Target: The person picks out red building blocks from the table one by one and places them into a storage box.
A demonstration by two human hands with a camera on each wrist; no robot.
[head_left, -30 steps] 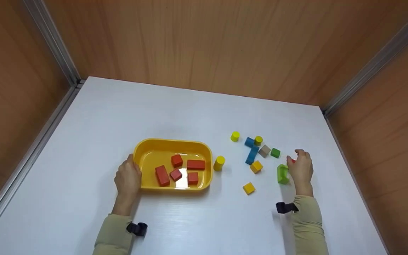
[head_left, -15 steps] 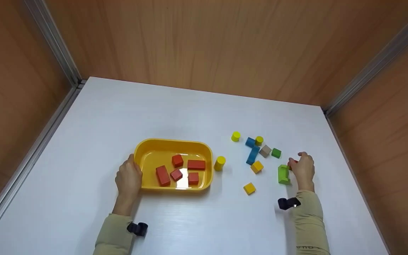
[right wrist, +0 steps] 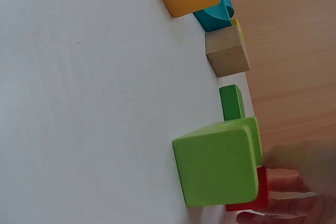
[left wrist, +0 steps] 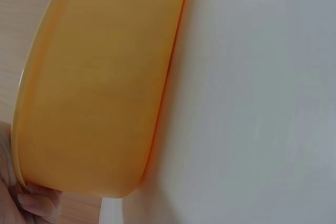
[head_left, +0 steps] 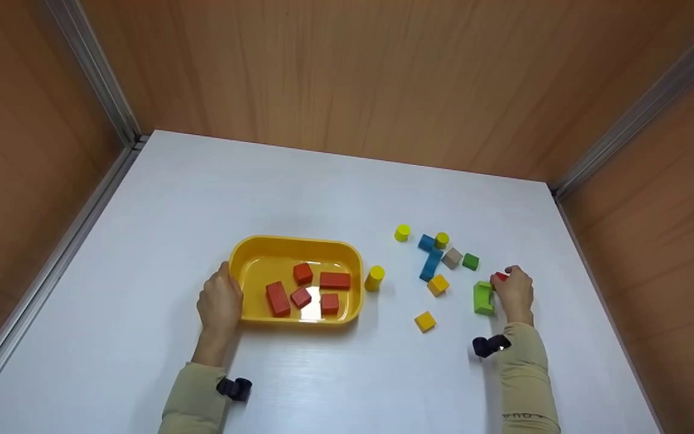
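Observation:
A yellow plastic tray point(head_left: 293, 245) holds several red blocks point(head_left: 278, 299). At its left end my left hand point(head_left: 219, 301) grips the rim; in the left wrist view, fingers point(left wrist: 39, 205) curl at the corner of the tray point(left wrist: 100, 87). Over on the right, my right hand point(head_left: 515, 295) pinches a red block point(head_left: 502, 276) between thumb and fingers. A light green block point(head_left: 482, 299) with a notch stands just left of that hand. In the right wrist view the green block point(right wrist: 215, 166) partly hides the red block point(right wrist: 257, 200) and some fingertips.
Between tray and right hand lie yellow cylinders point(head_left: 374, 278), blue blocks point(head_left: 431, 264), a plain wooden cube point(head_left: 452, 258), a dark green block point(head_left: 470, 261) and orange-yellow cubes point(head_left: 425, 322). Wooden panels point(head_left: 347, 78) wall in the white table point(head_left: 299, 380) at the back and sides.
My right hand has drawn slightly nearer, and its fingers have closed in on the red block. The left hand and tray stay in place.

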